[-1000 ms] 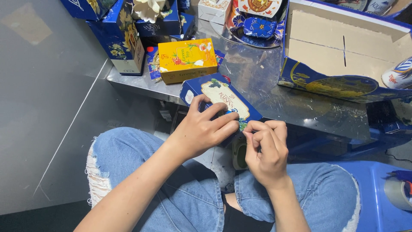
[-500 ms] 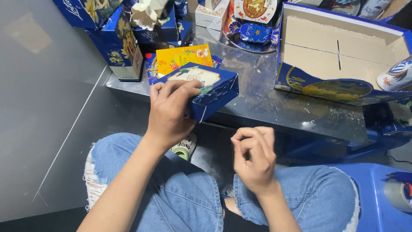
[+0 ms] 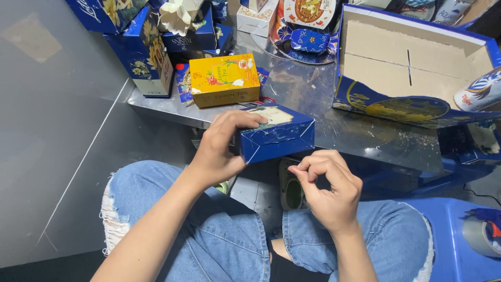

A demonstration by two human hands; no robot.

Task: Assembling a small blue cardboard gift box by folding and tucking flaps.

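Cluttered metal table [image 3: 365,141] ahead of my knees, boxes piled at far edge. My left hand [image 3: 219,149] clamps small blue box [image 3: 276,134] at table's near edge, thumb under. My right hand [image 3: 329,190] just below box, fingertips pinched together (on what, cannot tell). Risk: one-handed grip slips on glossy wrap, box tips off edge onto lap. Yellow box [image 3: 224,79] beyond left hand could get knocked.

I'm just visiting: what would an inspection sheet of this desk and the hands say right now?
Surface: grey metal table, scuffed, with crumbs.
Job's things: small blue box, taped, held at the table's edge.
Clutter: yellow box, blue boxes, large open box, tape roll.
Hands: left hand grips the small blue box; right hand pinched below it, contents unclear.
Cables: nothing seen.
Surroundings: grey floor, blue stool.
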